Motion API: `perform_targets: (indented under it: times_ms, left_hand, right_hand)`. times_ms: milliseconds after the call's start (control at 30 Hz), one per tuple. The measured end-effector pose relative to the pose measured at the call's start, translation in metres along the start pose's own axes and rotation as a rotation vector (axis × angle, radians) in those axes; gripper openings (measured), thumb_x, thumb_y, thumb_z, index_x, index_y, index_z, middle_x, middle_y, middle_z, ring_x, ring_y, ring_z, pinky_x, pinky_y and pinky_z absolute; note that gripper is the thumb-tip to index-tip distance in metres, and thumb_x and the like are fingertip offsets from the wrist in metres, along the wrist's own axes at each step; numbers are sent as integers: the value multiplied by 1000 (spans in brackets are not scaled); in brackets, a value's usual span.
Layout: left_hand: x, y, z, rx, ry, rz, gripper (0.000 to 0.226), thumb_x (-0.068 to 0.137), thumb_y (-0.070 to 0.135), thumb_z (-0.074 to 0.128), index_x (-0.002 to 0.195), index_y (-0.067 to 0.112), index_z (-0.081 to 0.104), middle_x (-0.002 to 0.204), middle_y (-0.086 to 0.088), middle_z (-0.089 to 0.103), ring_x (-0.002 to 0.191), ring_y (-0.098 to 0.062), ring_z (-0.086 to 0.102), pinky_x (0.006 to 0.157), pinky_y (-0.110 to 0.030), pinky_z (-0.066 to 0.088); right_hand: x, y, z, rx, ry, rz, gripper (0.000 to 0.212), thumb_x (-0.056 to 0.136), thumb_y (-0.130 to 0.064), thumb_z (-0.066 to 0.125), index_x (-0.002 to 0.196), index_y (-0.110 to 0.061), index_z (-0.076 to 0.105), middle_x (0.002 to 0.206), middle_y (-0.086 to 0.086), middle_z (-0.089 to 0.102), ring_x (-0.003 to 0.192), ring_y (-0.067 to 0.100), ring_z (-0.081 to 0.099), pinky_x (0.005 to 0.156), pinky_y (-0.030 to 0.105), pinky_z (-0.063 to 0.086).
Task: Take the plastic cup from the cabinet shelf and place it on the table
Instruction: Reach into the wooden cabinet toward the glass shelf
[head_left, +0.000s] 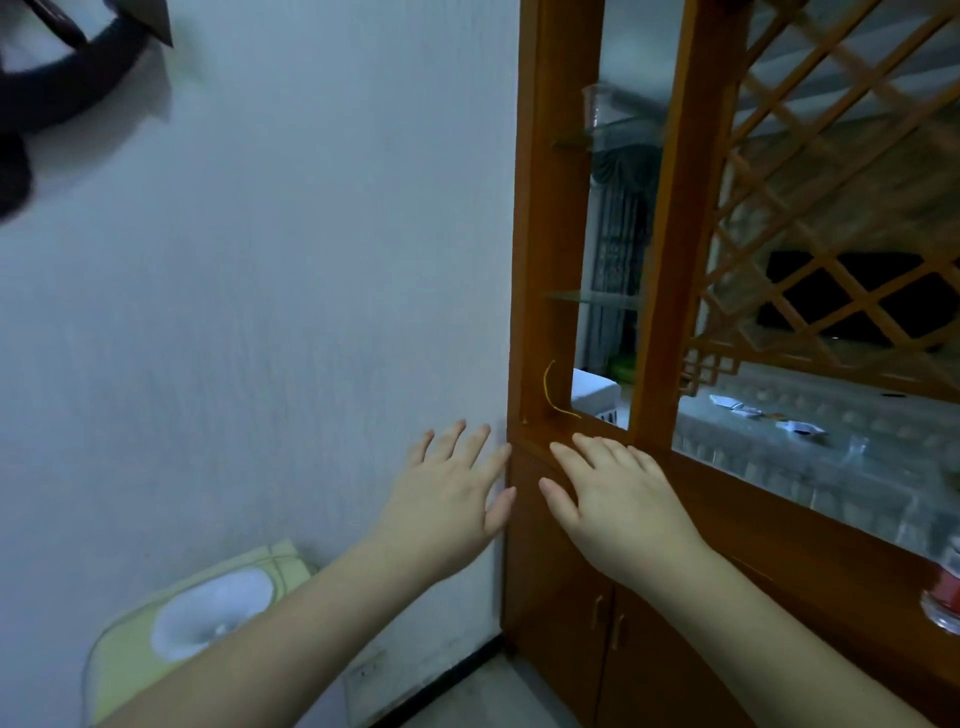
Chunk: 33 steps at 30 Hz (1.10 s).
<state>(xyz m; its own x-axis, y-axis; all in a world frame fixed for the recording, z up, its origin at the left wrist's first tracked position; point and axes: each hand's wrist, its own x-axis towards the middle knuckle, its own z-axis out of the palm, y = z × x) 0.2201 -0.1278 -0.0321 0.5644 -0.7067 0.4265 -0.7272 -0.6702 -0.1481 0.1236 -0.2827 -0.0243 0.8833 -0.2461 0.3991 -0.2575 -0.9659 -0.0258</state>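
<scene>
A clear plastic cup (596, 106) stands upright on the upper glass shelf (618, 126) of a wooden cabinet (550, 208), high in the view. My left hand (452, 488) is stretched forward, palm down, fingers spread, in front of the white wall, holding nothing. My right hand (618, 499) is beside it, fingers apart, over the cabinet's wooden ledge, also with nothing in it. Both hands are far below the cup. Behind the cabinet opening a table (753, 441) with a pale patterned cover shows.
A second glass shelf (597, 299) sits lower in the cabinet. A wooden lattice panel (831, 182) fills the right side. A water dispenser top (208, 613) stands at lower left. A red-filled glass jar (943, 597) rests on the ledge at far right. Papers lie on the table.
</scene>
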Motion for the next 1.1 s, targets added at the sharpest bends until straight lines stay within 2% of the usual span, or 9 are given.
perform_targets:
  times_ms: [200, 433, 600, 900, 1100]
  left_hand:
    - [28, -56, 22, -30, -36, -13, 61, 97, 55, 11, 149, 28, 25, 161, -4, 21, 147, -29, 11, 118, -49, 8]
    - [74, -88, 51, -17, -46, -20, 62, 94, 55, 11, 147, 26, 28, 159, -7, 28, 145, -30, 18, 116, -51, 17]
    - [122, -93, 75, -14, -40, -24, 60, 96, 54, 16, 149, 28, 25, 159, -7, 27, 145, -32, 19, 116, -50, 19]
    - [261, -75, 109, -19, -52, 37, 58, 97, 51, 23, 151, 31, 20, 163, -3, 15, 147, -28, 13, 116, -49, 18]
    - [338, -78, 119, -25, 22, 14, 59, 95, 57, 21, 149, 32, 26, 161, 0, 23, 146, -26, 18, 115, -47, 21]
  right_hand:
    - [59, -30, 24, 13, 19, 7, 57, 96, -58, 21, 147, -33, 30, 156, -2, 32, 144, 18, 25, 115, 40, 15]
    - [114, -24, 50, -19, 21, 5, 57, 96, -58, 21, 147, -34, 28, 159, -2, 26, 146, 20, 18, 115, 38, 10]
    - [152, 1, 67, -8, 9, 9, 58, 96, -58, 19, 148, -34, 26, 160, -3, 24, 146, 20, 16, 116, 39, 11]
    - [250, 89, 82, 19, 30, 52, 56, 98, -54, 24, 149, -31, 25, 159, -1, 26, 145, 21, 20, 116, 41, 18]
    - [319, 133, 86, 6, 45, 49, 56, 98, -54, 24, 149, -32, 24, 158, -1, 27, 145, 22, 22, 115, 44, 20]
